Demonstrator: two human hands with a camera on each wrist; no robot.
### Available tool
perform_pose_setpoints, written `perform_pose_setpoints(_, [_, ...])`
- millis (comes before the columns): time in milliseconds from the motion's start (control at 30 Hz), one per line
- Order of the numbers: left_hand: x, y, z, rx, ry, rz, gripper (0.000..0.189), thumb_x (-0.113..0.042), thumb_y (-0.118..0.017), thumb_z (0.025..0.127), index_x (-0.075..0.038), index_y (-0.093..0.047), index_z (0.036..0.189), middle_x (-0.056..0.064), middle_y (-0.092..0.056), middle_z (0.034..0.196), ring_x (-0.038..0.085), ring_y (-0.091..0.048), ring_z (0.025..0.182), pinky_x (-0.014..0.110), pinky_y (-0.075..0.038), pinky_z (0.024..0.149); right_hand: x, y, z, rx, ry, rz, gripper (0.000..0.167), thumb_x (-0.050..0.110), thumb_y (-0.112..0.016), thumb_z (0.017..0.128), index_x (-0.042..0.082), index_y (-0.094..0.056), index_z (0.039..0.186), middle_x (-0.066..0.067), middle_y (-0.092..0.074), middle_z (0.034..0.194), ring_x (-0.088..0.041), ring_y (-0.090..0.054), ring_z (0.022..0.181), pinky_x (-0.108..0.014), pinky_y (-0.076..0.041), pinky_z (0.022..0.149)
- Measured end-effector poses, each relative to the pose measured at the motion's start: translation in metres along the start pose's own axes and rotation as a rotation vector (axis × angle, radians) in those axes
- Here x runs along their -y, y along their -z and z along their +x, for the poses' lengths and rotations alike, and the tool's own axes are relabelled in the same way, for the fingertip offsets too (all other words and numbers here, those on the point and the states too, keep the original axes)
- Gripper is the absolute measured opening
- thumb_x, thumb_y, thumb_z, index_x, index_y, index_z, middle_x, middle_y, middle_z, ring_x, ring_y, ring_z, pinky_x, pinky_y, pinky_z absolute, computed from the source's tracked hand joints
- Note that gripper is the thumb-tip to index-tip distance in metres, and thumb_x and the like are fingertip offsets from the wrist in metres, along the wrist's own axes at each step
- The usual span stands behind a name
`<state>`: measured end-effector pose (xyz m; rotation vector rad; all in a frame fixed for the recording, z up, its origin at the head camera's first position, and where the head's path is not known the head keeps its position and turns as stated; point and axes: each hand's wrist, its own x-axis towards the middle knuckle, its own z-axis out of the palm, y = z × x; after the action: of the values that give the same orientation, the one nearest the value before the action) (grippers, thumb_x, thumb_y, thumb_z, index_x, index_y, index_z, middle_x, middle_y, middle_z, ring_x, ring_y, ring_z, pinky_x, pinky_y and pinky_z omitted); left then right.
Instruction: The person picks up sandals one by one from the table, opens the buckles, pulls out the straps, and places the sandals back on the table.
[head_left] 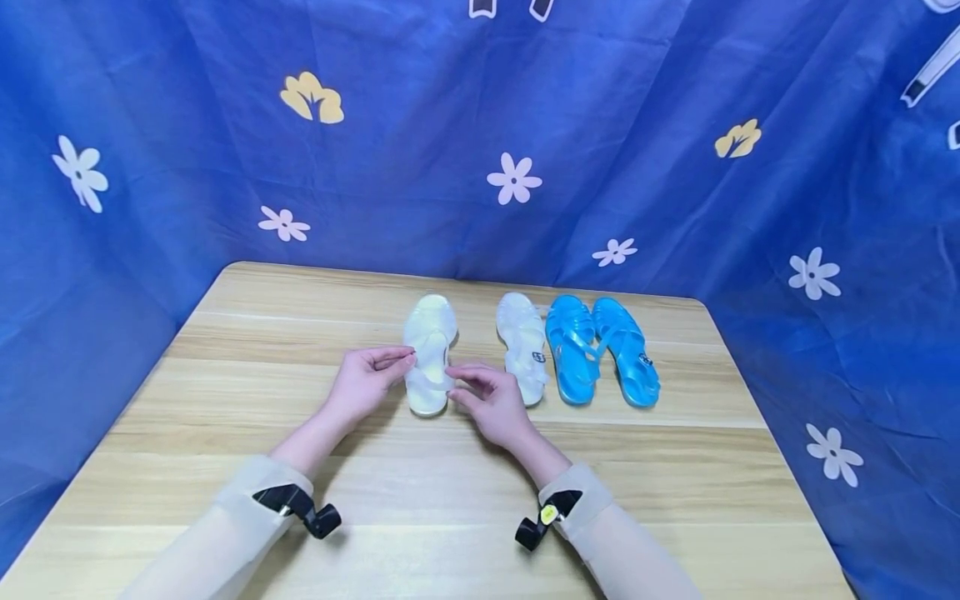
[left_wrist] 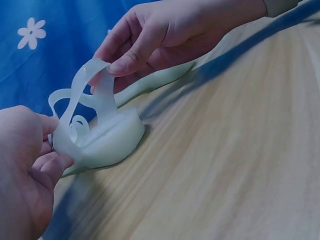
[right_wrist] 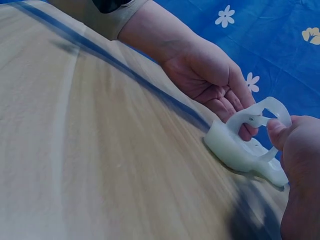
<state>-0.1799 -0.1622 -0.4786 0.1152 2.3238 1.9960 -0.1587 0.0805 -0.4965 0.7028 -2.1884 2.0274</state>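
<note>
A pale, translucent white sandal [head_left: 431, 317] lies sole down, toe away from me, between my two hands. My left hand [head_left: 367, 382] is at its left side, with thumb and fingers on the strap [left_wrist: 62, 135]. From the right, my right hand [head_left: 495, 404] pinches the strap between thumb and fingers. In the left wrist view the strap stands up in a loop above the heel [left_wrist: 125, 132]. A small stud [right_wrist: 251, 119] shows on the strap near my left fingers in the right wrist view. My fingertips partly hide where the strap ends.
A second white sandal [head_left: 517, 321] with a dark buckle lies just right of my right hand. Beside it are two blue sandals [head_left: 575, 375] [head_left: 630, 354], close together. All rest on a wooden table [head_left: 420, 517]; a blue flowered cloth [head_left: 420, 167] hangs behind.
</note>
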Motion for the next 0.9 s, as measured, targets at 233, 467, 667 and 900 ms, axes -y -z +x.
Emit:
perform_pose_setpoints(233, [-0.001, -0.011, -0.005, 0.013, -0.026, 0.031, 0.033, -0.011, -0.075, 0.101, 0.006, -0.071, 0.129, 0.021, -0.073, 0.125, 0.031, -0.070, 0.118, 0.023, -0.058, 0.091, 0.003, 0.010, -0.014, -0.005, 0.001, 0.018, 0.030, -0.007, -0.079, 0.090, -0.003, -0.075, 0.119, -0.015, -0.074, 0.122, -0.029, -0.067, 0.123, -0.036, -0.052, 0.107])
perform_pose_setpoints(467, [0.000, -0.022, -0.011, 0.048, -0.048, 0.059, 0.031, -0.012, -0.075, 0.100, 0.004, -0.072, 0.127, 0.018, -0.074, 0.123, 0.032, -0.071, 0.117, 0.026, -0.058, 0.093, 0.005, 0.019, -0.026, -0.003, -0.004, 0.027, 0.029, -0.008, -0.080, 0.089, -0.004, -0.076, 0.118, -0.016, -0.074, 0.120, -0.029, -0.066, 0.122, -0.037, -0.052, 0.107])
perform_pose_setpoints(667, [0.001, -0.030, -0.019, 0.082, -0.039, 0.070, 0.032, -0.015, -0.075, 0.101, 0.003, -0.072, 0.128, 0.016, -0.075, 0.123, 0.031, -0.071, 0.117, 0.030, -0.056, 0.098, 0.010, 0.025, -0.037, -0.002, -0.022, 0.035, 0.028, -0.007, -0.081, 0.089, -0.005, -0.076, 0.116, -0.019, -0.074, 0.117, -0.031, -0.069, 0.117, -0.040, -0.054, 0.104])
perform_pose_setpoints(900, [0.000, -0.037, -0.028, 0.090, -0.034, 0.046, 0.031, -0.015, -0.075, 0.100, 0.002, -0.073, 0.126, 0.017, -0.075, 0.120, 0.030, -0.073, 0.113, 0.026, -0.060, 0.087, 0.013, 0.030, -0.048, 0.006, -0.035, 0.033, 0.027, -0.008, -0.081, 0.088, -0.006, -0.076, 0.115, -0.019, -0.075, 0.116, -0.029, -0.070, 0.114, -0.045, -0.056, 0.101])
